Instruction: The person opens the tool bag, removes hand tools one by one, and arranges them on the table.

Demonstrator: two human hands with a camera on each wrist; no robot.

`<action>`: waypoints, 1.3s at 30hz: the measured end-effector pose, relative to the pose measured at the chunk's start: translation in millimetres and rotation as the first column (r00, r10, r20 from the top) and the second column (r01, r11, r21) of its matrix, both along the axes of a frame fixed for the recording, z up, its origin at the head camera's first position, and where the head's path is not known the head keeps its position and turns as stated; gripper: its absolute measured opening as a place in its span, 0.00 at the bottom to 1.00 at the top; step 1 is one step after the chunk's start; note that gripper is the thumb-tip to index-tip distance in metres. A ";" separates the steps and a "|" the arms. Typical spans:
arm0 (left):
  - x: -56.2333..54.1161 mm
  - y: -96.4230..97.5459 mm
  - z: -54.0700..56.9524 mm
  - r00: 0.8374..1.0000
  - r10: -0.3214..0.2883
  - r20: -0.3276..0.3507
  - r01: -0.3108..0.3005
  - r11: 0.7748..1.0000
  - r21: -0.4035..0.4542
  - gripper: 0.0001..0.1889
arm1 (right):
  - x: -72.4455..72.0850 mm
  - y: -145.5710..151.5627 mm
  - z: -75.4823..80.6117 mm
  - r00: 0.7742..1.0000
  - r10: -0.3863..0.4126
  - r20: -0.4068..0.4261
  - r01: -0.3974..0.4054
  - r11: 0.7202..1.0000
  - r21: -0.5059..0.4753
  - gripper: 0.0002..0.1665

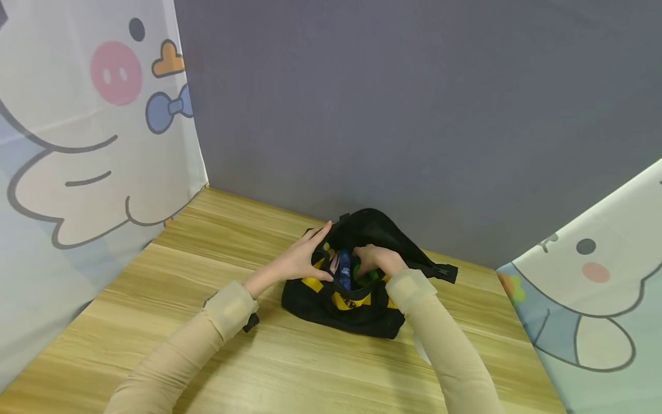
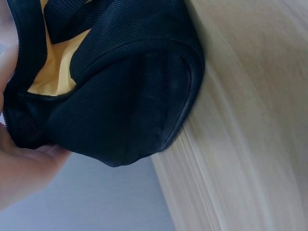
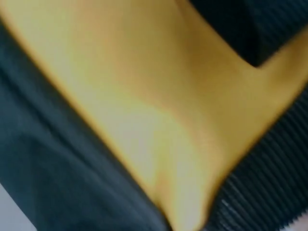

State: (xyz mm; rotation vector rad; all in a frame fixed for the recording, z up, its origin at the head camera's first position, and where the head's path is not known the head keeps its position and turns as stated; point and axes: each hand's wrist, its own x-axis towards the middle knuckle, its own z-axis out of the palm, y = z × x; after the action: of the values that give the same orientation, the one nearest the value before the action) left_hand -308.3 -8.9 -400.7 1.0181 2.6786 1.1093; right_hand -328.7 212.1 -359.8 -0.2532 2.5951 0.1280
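A black bag (image 1: 341,319) with yellow panels lies on the table with its zipped mouth open. My left hand (image 1: 302,257) holds the left end of the mouth, thumb at the near rim and fingers toward the far rim. In the left wrist view this hand (image 2: 24,175) shows beside the bag's black end (image 2: 130,106). My right hand (image 1: 374,259) reaches down into the mouth, its fingertips hidden inside. A blue item (image 1: 345,270) stands between the hands, and a green item (image 1: 371,276) shows under the right hand. Yellow fabric (image 3: 144,115) fills the right wrist view.
The wood-grain table (image 1: 279,374) runs back to a grey wall panel (image 1: 414,115). Cartoon-printed sheets (image 1: 77,144) hang at both sides. A zipped strap end (image 1: 445,272) sticks out right of the bag. A small black piece (image 1: 251,322) lies by the left sleeve.
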 end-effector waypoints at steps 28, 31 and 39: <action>0.4 5.4 -4.6 1.000 0.004 -0.017 -0.004 1.000 0.014 0.64 | -8.4 3.6 -30.4 0.995 -0.103 -0.014 0.104 0.994 0.034 0.29; 1.0 5.5 -3.9 1.000 0.004 -0.008 -0.004 1.000 0.018 0.64 | -7.6 2.7 -31.5 0.994 -0.111 -0.019 0.112 0.993 0.039 0.33; 0.5 5.2 -6.9 1.000 0.011 0.000 -0.011 1.000 0.012 0.64 | -5.5 1.5 -33.7 0.988 -0.153 -0.001 0.153 0.987 0.038 0.47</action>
State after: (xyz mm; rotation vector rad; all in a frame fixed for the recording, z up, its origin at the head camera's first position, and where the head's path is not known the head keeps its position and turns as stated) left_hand -307.8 -3.7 -407.5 1.0069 2.6844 1.1280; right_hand -334.2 213.7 -393.5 -0.0395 2.5958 0.1223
